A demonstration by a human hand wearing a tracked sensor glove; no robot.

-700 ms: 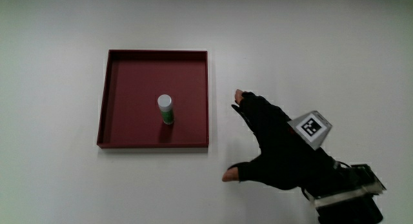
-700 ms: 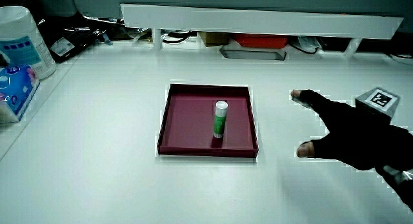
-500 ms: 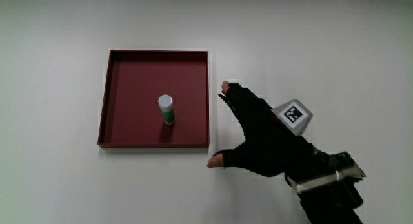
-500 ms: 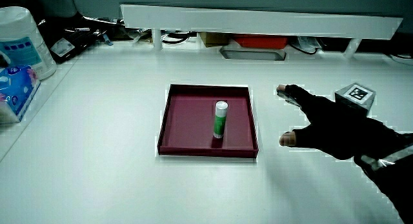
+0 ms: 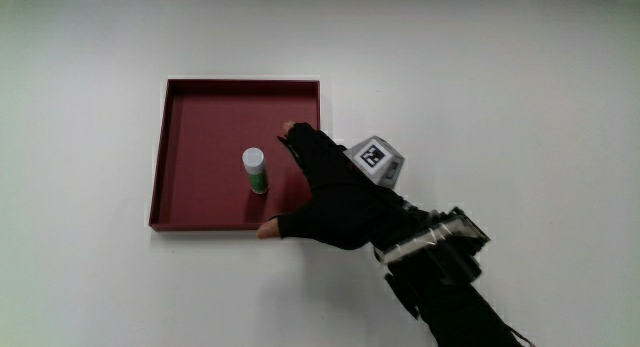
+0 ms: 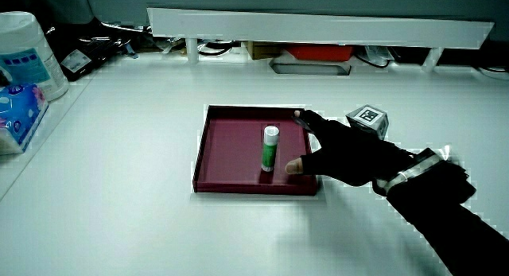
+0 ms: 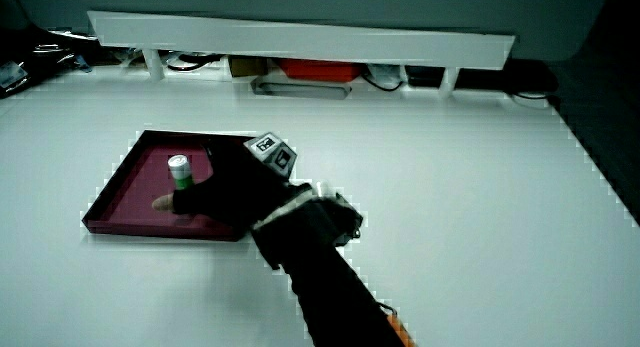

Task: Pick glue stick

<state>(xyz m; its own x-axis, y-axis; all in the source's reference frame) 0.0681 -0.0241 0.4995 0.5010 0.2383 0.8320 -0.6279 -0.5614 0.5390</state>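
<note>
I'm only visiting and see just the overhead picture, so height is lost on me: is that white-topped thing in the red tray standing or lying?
Observer: Standing upright; the glue stick has a green body under its white cap.
Operator: Has the hand grabbed it?
Observer: Not yet. The hand is low over the tray, fingers spread, thumb beside the stick's foot.
Operator: Anything else on the table?
Observer: A white tub and a blue packet at the table's edge.
</note>
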